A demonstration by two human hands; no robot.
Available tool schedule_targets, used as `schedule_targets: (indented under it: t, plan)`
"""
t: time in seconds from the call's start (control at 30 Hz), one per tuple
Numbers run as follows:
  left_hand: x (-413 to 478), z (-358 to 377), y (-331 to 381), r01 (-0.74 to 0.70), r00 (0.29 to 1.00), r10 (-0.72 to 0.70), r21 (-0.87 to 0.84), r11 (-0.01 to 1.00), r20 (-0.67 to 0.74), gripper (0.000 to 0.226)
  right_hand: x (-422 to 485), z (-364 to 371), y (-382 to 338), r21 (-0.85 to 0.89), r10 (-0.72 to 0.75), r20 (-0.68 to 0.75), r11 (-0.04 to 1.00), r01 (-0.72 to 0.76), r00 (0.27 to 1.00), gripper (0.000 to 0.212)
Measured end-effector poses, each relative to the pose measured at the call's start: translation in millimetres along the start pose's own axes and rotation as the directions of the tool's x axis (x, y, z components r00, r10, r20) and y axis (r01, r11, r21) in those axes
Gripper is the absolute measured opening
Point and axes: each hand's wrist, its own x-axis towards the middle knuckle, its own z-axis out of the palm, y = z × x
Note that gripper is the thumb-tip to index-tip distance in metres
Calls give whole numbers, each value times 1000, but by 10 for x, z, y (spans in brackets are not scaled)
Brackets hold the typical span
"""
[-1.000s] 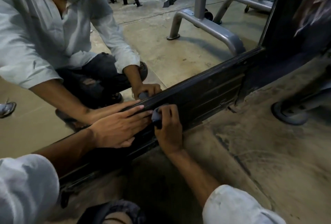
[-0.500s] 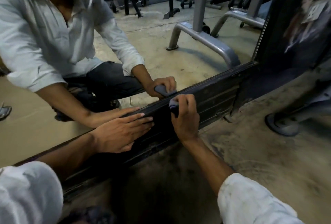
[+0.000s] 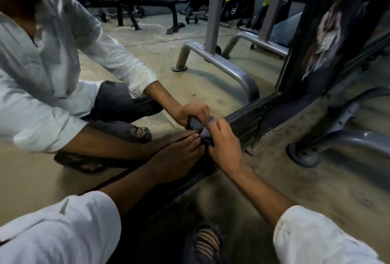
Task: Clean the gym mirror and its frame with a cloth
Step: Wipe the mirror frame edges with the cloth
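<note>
- Right hand (image 3: 223, 145): the grip is clamped on the cloth (image 3: 206, 137), fingers curled over a bunched wad so that pressure falls on a small patch. The wad lies just above picture centre, toward 12 o'clock.
- Cloth: a dark, folded piece pressed to the top edge of the lower frame (image 3: 250, 119), where rail meets glass. The step in hand is judged to be wiping along this rail, whose corner lies at 2 o'clock.
- Left hand (image 3: 177, 158): grip apart, fingers straight and laid flat on the frame at 9 o'clock of the cloth, fingertips just beside it. It probably braces the crouched body.
- Mirror (image 3: 160, 59): fills the upper left, from 9 to 1 o'clock. The reflection (image 3: 196, 113) of the cloth hand meets the real hand at the glass line, which suggests contact at that edge.
- Floor (image 3: 306, 189): dusty concrete at 4 o'clock. Holding the cloth off it avoids grit.
- Machine foot (image 3: 304, 155): at 3 o'clock, near the frame corner, where it may crowd the end of the stroke.
</note>
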Motion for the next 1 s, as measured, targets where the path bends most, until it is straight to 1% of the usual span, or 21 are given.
schedule_targets:
  t: [0.07,0.1,0.13,0.23,0.27,0.3,0.4,0.43,0.47,0.5,0.53,0.6,0.63,0.73,0.77,0.8,0.83,0.87,0.9,0.93,1.0]
  plan:
    - [1,9,6,12,1000,-12,-26,1000,4,63,20,-86,34,-26,-121,101,992,124,988,40]
    - [-3,10,-2,17,1000,-17,-42,999,3,67,71,-140,94,-53,-130,128,989,138,983,41]
    - [-13,14,-1,21,1000,-21,-42,999,20,73,127,-189,166,-83,-105,130,990,116,986,41]
    - [-27,4,10,38,999,-37,-23,999,36,90,251,-270,339,-97,101,66,991,-94,993,36]
    - [-27,12,14,45,998,-44,-22,999,35,93,260,-269,339,-91,114,64,990,-108,991,36]
    - [-25,32,24,48,998,-47,-19,999,31,94,245,-254,306,-88,70,86,994,-62,994,37]
    - [-27,44,29,61,998,-61,8,998,25,89,99,-227,196,-40,-175,181,982,185,968,41]
    - [-23,41,28,60,998,-61,20,998,17,87,74,-230,220,-30,-210,190,975,219,959,42]
    - [-25,37,28,58,998,-58,20,998,18,87,72,-227,278,-28,-193,176,979,201,965,43]
    - [-26,40,32,51,998,-51,10,999,28,89,71,-203,364,-21,-129,136,991,133,982,42]
    - [-31,51,37,45,998,-45,-2,999,47,91,71,-169,470,1,-25,74,1000,25,997,41]
    - [-11,56,43,51,996,-48,-44,998,72,94,38,-126,615,78,161,-14,984,-159,987,37]
    - [25,53,44,53,997,-50,-56,997,64,92,7,-103,623,99,172,-20,981,-169,985,36]
    - [201,55,0,23,999,-23,-12,1000,49,77,-102,-7,495,124,-12,57,992,4,998,44]
    - [263,69,-19,19,1000,-18,-23,1000,24,74,-119,16,485,117,-53,58,992,46,997,46]
    - [315,83,-33,25,1000,-25,-41,999,10,73,-111,47,531,123,-42,31,992,38,999,45]
    - [347,98,-36,39,999,-39,-60,997,15,73,-96,75,611,151,27,-20,988,-24,999,42]
    - [364,105,-26,57,998,-54,-83,995,36,75,-84,106,708,199,139,-71,972,-122,988,37]
    - [370,121,-8,72,997,-68,-100,992,43,78,-72,133,799,252,254,-99,942,-223,962,34]
    - [355,126,7,85,996,-80,-107,991,47,81,-74,170,860,297,327,-100,911,-286,940,34]
    - [339,109,13,105,995,-104,-104,989,11,79,-129,256,809,329,308,-96,907,-262,946,34]
